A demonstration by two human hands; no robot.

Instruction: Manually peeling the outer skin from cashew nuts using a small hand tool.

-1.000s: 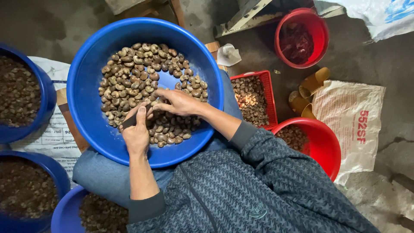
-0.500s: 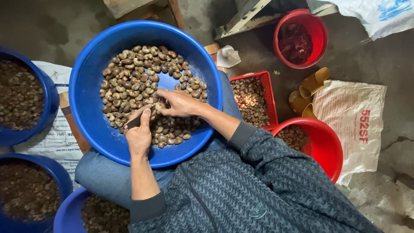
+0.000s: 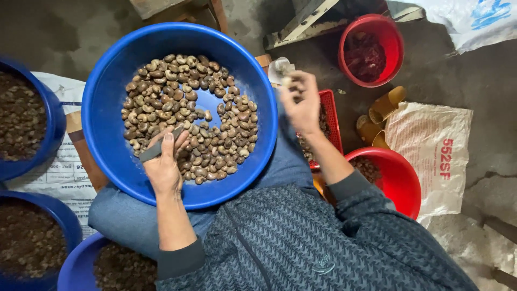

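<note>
A big blue basin (image 3: 107, 81) rests on my lap with a heap of brown nuts (image 3: 188, 102) inside. My left hand (image 3: 161, 167) stays over the nuts at the basin's near left side, gripping a small dark blade tool (image 3: 156, 146) with the thumb along it. My right hand (image 3: 301, 105) is raised to the right of the basin, above a red slatted basket (image 3: 329, 116) of nuts. Its fingers pinch a small pale nut piece (image 3: 287, 81).
A red bucket (image 3: 369, 51) with dark red scraps stands at the back right and a red basin (image 3: 401, 180) by my right elbow. Blue basins (image 3: 32, 118) of dark shells crowd the left. Yellow cups (image 3: 385, 108) and a white sack (image 3: 436, 151) lie on the concrete floor.
My right hand left the nuts beside the left hand and swung right, up over the red basket, carrying a pale piece. The left hand stayed in place with the tool.
</note>
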